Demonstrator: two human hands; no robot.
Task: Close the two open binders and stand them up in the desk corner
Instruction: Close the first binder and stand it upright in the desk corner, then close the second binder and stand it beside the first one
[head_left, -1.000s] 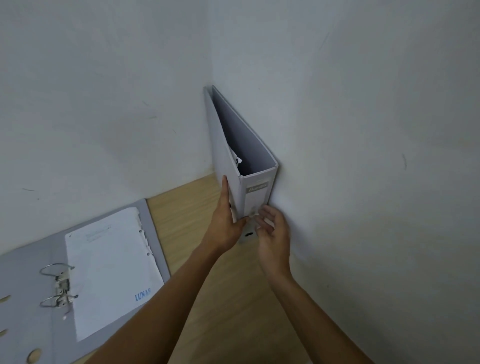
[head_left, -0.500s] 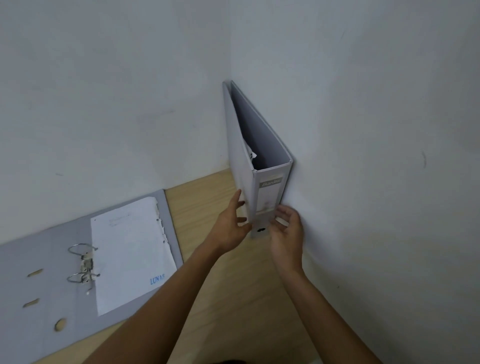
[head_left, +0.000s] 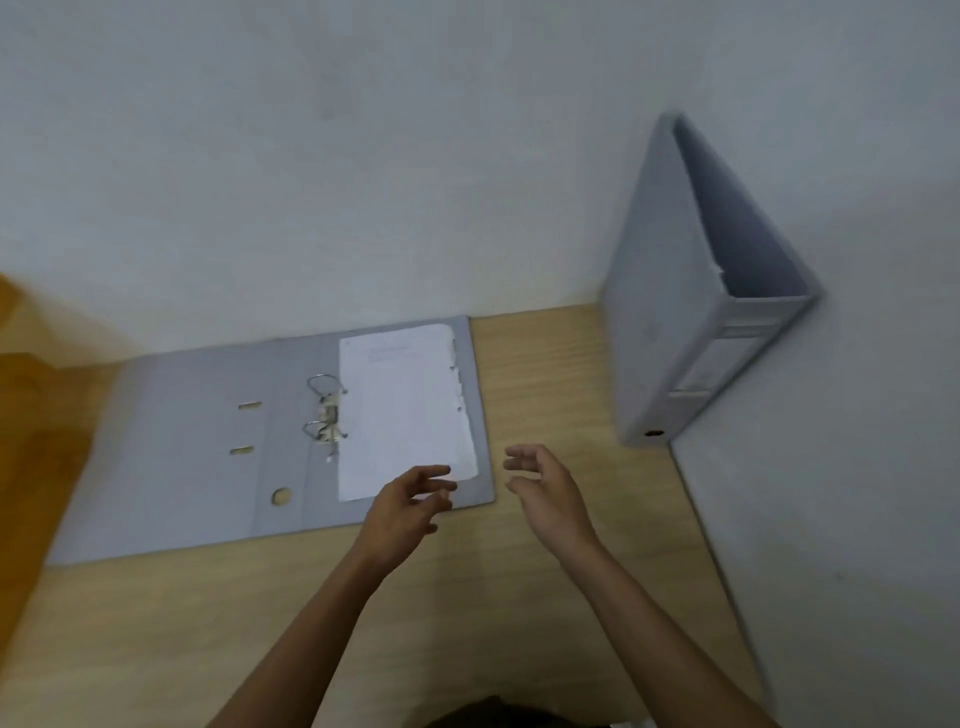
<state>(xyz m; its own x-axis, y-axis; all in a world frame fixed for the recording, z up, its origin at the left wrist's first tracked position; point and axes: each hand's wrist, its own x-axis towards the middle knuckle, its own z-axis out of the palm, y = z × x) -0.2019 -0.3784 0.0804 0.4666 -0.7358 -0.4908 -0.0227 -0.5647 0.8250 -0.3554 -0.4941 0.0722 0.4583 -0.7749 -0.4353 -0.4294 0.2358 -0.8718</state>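
Observation:
A closed grey binder (head_left: 670, 332) stands upright in the desk corner, its back against the right wall and its spine facing me. A second grey binder (head_left: 197, 447) lies open and flat on the wooden desk (head_left: 545, 374) by the back wall. Its metal rings (head_left: 326, 410) are at the middle and white sheets (head_left: 405, 405) lie on its right half. My left hand (head_left: 410, 506) hovers with fingers apart over the open binder's near right corner. My right hand (head_left: 545, 488) is open above the bare desk just right of that binder. Neither hand holds anything.
White walls meet at the corner behind the standing binder. The right wall (head_left: 831, 519) runs along the desk's right edge. An orange-brown surface (head_left: 31, 405) shows at the far left, past the open binder. Bare desk lies between the two binders.
Both hands have let go of the standing binder and moved left toward the open one. The view has swung left, so the upright binder now sits at the right.

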